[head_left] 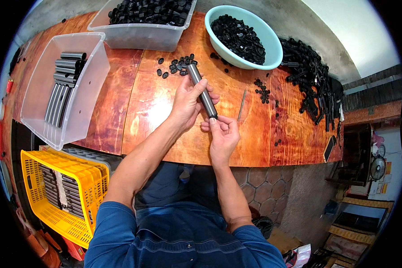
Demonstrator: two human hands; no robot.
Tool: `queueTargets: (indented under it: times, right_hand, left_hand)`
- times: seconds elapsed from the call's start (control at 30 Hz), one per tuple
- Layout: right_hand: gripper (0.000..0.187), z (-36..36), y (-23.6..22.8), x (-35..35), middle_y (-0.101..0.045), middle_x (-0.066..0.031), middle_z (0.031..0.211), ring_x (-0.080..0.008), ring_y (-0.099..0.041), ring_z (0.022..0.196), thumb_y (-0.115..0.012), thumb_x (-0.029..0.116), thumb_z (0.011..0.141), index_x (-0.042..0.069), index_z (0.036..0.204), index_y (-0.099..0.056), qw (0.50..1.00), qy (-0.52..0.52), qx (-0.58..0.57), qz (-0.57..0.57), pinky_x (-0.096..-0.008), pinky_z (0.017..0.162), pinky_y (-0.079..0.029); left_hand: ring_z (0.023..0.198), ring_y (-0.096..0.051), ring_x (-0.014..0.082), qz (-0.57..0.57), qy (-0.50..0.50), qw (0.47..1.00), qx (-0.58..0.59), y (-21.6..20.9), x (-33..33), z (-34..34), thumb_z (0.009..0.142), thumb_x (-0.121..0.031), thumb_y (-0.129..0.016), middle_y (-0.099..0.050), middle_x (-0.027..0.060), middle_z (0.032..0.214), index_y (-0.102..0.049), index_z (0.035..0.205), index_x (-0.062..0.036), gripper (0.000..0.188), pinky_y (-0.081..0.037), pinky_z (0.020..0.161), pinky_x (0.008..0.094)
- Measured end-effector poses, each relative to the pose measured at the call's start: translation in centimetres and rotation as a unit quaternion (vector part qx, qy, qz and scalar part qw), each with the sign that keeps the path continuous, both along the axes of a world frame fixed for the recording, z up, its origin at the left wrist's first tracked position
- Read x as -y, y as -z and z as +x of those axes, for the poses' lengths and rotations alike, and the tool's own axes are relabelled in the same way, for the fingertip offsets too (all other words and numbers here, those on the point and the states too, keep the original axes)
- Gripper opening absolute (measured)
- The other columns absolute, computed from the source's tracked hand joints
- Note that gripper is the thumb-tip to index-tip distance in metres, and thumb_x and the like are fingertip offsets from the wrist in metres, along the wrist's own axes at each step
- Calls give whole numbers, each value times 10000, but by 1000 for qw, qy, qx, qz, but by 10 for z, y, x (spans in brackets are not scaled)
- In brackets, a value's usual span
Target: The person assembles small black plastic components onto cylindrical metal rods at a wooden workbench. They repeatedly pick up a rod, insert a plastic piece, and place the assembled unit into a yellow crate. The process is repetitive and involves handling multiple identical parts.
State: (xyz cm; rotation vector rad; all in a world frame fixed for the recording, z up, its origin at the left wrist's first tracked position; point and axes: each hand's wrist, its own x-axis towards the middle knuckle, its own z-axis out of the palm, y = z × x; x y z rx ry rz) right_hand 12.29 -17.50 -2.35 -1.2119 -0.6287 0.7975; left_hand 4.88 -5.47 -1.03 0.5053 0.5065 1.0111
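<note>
My left hand is wrapped around a grey metal tube, tilted with its far end up and to the left. At the tube's near end sits a small black cap, which the fingertips of my right hand pinch. How deep the cap sits in the tube is hidden by those fingers. Just beyond the tube, small black oval pieces lie loose on the wooden table. To the right of my hands lies a thin metal rod.
Left stands a clear bin of metal tubes; behind it, another clear bin holds black caps. A light-blue basin of small black parts sits far right, beside piled black parts. A yellow crate of tubes is lower left.
</note>
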Motion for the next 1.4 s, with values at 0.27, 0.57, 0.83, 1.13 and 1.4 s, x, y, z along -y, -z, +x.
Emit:
queueTargets:
  times: [0.27, 0.57, 0.83, 1.13, 1.4]
  right_hand:
    - [204, 0, 4, -3, -683, -139, 912, -165, -688, 789, -659, -1, 965, -51, 1115, -530, 1000, 9, 9, 3, -270, 713, -575]
    - [214, -1, 2, -6, -604, -52, 922, -110, -518, 664, -762, -47, 801, -18, 979, -647, 956, 29, 268, -117, -257, 596, -428]
    - [223, -1, 0, -4, -601, -154, 1096, -293, -629, 986, -653, -73, 804, -25, 1022, -654, 890, 19, 435, -137, -365, 813, -529]
    - [165, 18, -2, 4, -611, -116, 1046, -200, -649, 871, -631, -83, 856, -24, 1009, -654, 945, 11, 308, -112, -291, 740, -538]
    - [113, 17, -4, 1, -625, -84, 1004, -123, -594, 772, -673, -42, 894, -26, 1005, -664, 961, 8, 265, -76, -253, 704, -502]
  left_hand:
    - [796, -653, 215, 9, 16, 998, 52, -7, 3, -2, 1015, -212, -625, -601, 64, 887, -452, 1297, -114, 345, -583, 751, 385]
    - [613, -540, 133, 185, 43, 982, -14, -3, 11, -9, 974, -179, -673, -521, 25, 704, -559, 1061, -71, 180, -447, 572, 281]
    - [610, -489, 33, 265, 53, 951, -148, -5, 17, -6, 923, -150, -764, -549, -58, 678, -623, 794, -57, 212, -402, 537, 228]
    - [615, -530, 40, 302, 81, 929, -198, 0, 20, -1, 896, -160, -789, -614, -34, 667, -615, 730, -54, 263, -447, 543, 238]
    - [565, -499, 43, 344, 57, 904, -247, 1, 20, -7, 900, -176, -765, -585, -20, 604, -605, 671, -50, 306, -409, 493, 252]
